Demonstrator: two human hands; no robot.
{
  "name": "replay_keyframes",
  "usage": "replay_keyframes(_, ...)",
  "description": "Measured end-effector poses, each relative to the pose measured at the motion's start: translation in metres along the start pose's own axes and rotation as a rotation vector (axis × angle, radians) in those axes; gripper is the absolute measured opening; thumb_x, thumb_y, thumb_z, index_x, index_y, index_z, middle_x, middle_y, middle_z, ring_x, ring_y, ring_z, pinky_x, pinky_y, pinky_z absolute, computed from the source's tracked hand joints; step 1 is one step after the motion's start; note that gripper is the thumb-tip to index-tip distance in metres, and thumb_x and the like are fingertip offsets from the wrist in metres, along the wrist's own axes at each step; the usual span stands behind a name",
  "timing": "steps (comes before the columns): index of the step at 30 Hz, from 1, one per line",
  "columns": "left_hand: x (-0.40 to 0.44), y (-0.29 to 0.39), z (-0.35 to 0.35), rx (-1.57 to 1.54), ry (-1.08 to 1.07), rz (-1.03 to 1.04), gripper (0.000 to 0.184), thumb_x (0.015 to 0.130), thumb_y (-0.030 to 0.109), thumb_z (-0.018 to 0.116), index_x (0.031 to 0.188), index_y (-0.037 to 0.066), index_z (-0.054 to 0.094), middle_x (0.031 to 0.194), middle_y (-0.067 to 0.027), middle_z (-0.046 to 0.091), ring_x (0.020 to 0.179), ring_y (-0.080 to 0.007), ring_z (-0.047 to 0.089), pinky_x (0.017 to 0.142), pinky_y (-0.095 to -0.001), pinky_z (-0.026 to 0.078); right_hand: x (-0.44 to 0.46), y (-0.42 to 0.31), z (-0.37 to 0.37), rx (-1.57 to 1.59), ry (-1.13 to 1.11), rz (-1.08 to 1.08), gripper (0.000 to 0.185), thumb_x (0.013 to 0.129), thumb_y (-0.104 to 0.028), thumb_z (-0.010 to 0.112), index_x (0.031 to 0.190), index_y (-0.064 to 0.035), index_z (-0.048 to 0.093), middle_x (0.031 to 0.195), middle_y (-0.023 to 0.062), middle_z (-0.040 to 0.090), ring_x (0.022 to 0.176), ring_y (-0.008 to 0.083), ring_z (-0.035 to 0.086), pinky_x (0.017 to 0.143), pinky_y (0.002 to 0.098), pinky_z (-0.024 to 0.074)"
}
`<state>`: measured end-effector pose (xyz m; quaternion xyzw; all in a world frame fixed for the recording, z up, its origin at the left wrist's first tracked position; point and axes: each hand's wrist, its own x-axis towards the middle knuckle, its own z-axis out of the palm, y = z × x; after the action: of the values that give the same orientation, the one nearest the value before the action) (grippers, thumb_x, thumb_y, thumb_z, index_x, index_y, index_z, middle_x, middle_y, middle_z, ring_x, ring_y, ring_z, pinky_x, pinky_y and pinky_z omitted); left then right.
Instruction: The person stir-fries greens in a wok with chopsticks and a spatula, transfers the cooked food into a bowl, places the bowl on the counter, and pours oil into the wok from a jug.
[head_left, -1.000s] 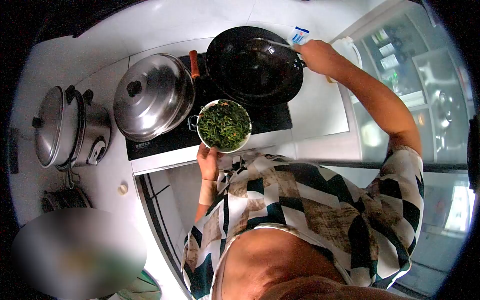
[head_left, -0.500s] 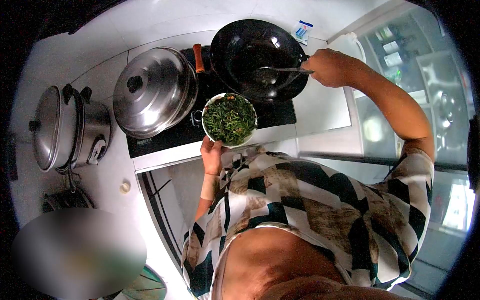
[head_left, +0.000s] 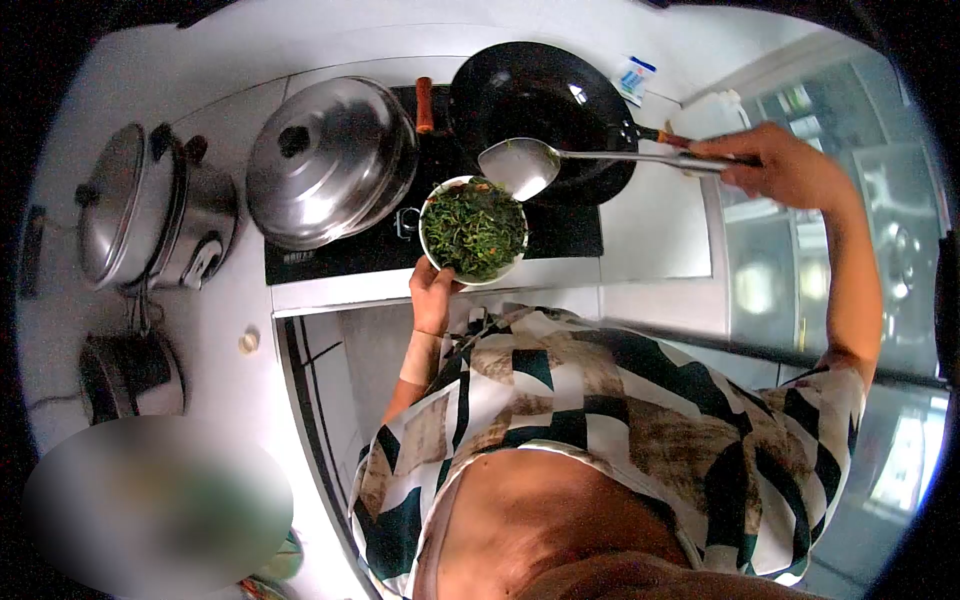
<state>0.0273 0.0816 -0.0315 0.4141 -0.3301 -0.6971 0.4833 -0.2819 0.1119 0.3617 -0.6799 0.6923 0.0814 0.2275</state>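
My left hand (head_left: 433,292) grips the near rim of a white bowl (head_left: 424,254) heaped with cooked, chopped greens (head_left: 474,230). In my right hand (head_left: 785,168) is the handle of a metal wok spatula (head_left: 520,168). Its broad head hovers just above the far edge of the bowl, over the near side of the black wok (head_left: 530,90). The wok's inside looks dark and shiny. A wooden grip shows on the wok's right handle, close under the spatula's shaft.
Left of the wok, a large lidded steel pan (head_left: 330,165) covers part of the black cooktop (head_left: 300,262). A steel pot (head_left: 200,220) with its lid stands farther left, near a dark pot (head_left: 135,375). Behind the wok's right side lies a small blue-and-white packet (head_left: 635,80).
My right hand has lifted the spatula out of the wok and drawn it right and toward me. My left hand still holds the bowl in nearly the same place.
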Motion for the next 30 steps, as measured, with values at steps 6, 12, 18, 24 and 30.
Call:
replay_keyframes(6, -0.026, 0.008, 0.025, -0.014, 0.159, 0.023, 0.030, 0.084, 0.002, 0.048, 0.113, -0.001, 0.053, 0.100, -0.0114, 0.062, 0.082, -0.0216, 0.063, 0.071, -0.0341, 0.056, 0.006, 0.065, 0.018, 0.020, 0.192, -0.424, 0.044, 0.082, -0.007, 0.058, 0.126, -0.0128, 0.054, 0.086, 0.0101, 0.065, 0.061, 0.0153, 0.053, 0.062, 0.0290, 0.0462)
replay_keyframes(12, -0.039, 0.012, 0.061, -0.128, 0.333, 0.034, 0.025, 0.084, 0.000, 0.047, 0.108, -0.001, 0.054, 0.097, -0.0104, 0.063, 0.082, -0.0213, 0.064, 0.070, -0.0342, 0.056, 0.043, 0.103, 0.033, 0.379, 0.181, -0.268, 0.042, 0.082, -0.005, 0.056, 0.124, -0.0074, 0.055, 0.085, 0.0051, 0.060, 0.068, 0.0098, 0.052, 0.064, 0.0241, 0.0432)
replay_keyframes(18, -0.042, 0.004, 0.071, -0.169, 0.470, -0.003, 0.025, 0.085, 0.000, 0.045, 0.107, 0.000, 0.054, 0.096, -0.0084, 0.063, 0.079, -0.0187, 0.064, 0.072, -0.0342, 0.055, 0.110, 0.150, 0.073, 0.893, -0.065, -0.273, 0.043, 0.086, -0.003, 0.052, 0.129, -0.0032, 0.048, 0.078, -0.0012, 0.054, 0.066, 0.0037, 0.046, 0.062, 0.0189, 0.0401)
replay_keyframes(24, -0.040, 0.003, 0.094, -0.196, 0.628, -0.043, 0.031, 0.083, -0.001, 0.045, 0.113, 0.001, 0.052, 0.097, -0.0068, 0.062, 0.081, -0.0177, 0.063, 0.073, -0.0361, 0.056, 0.179, 0.173, 0.138, 1.117, -0.216, -0.316, 0.044, 0.084, 0.000, 0.054, 0.128, -0.0030, 0.050, 0.082, -0.0005, 0.057, 0.066, 0.0038, 0.048, 0.059, 0.0181, 0.0411)
replay_keyframes(30, -0.021, -0.024, 0.105, -0.213, 0.827, 0.122, 0.030, 0.082, -0.002, 0.045, 0.111, 0.001, 0.052, 0.093, -0.0056, 0.061, 0.070, -0.0131, 0.060, 0.060, -0.0256, 0.052, 0.238, 0.178, 0.203, 0.762, 0.008, -0.758, 0.044, 0.080, -0.004, 0.061, 0.123, -0.0039, 0.053, 0.110, 0.0178, 0.062, 0.096, 0.0279, 0.063, 0.081, 0.0327, 0.0490)
